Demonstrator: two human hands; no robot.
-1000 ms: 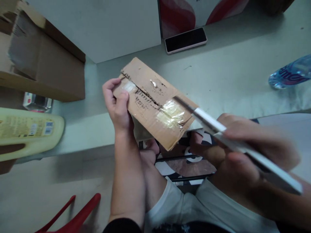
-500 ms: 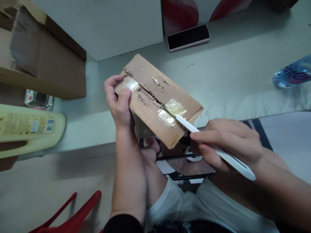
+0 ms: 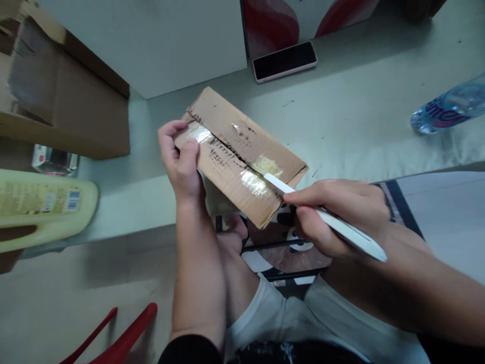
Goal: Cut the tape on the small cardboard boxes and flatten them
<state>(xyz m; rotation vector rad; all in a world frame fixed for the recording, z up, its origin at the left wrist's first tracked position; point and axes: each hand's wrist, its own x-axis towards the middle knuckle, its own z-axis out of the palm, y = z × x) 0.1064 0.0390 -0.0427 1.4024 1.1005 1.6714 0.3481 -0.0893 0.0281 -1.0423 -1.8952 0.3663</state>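
A small brown cardboard box (image 3: 227,167) is tilted over the front edge of the table, its taped seam facing me. My left hand (image 3: 182,162) grips its left end, thumb on the face and fingers round the edge. Shiny clear tape (image 3: 255,183) crosses the seam near the right end, and dark torn marks run along it. In my right hand (image 3: 337,212) is a white utility knife (image 3: 350,235). Its tip lies at the seam, by the tape; how deep the blade sits is hidden.
A phone (image 3: 285,61) lies at the back against a white box (image 3: 151,45). On the right a water bottle (image 3: 447,108) rests on its side. At left are an open carton (image 3: 87,106) and a yellow jug (image 3: 76,210). Red stool legs (image 3: 129,333) show below.
My right hand and the knife have shifted left and slightly up, and the tip sits deeper toward the tape. The whole view has drifted a little; my left hand keeps its hold.
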